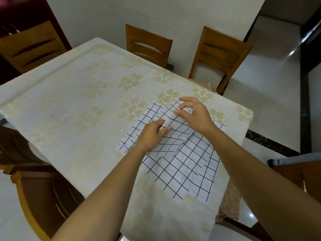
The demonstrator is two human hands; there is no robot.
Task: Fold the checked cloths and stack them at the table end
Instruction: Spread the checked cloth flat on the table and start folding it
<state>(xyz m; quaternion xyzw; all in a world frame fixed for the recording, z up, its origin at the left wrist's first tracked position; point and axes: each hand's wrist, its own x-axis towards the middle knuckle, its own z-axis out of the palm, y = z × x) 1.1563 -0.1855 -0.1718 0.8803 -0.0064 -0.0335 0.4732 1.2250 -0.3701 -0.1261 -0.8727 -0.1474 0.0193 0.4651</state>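
A white checked cloth (187, 164) with black grid lines lies spread on the right part of the table (73, 105), rumpled across its middle. A second layer of checked cloth (152, 110) shows at its far edge. My left hand (152, 134) rests on the cloth's middle and pinches a raised fold between thumb and fingers. My right hand (192, 113) is just beyond it, fingertips pinching the same ridge of fabric near the far edge. Both forearms reach in from the bottom of the view.
The table wears a cream tablecloth with a pale floral print. Wooden chairs stand around it: two at the far side (149, 46) (218, 54), one at the far left (31, 47), one near left (40, 197). Shiny white floor lies to the right.
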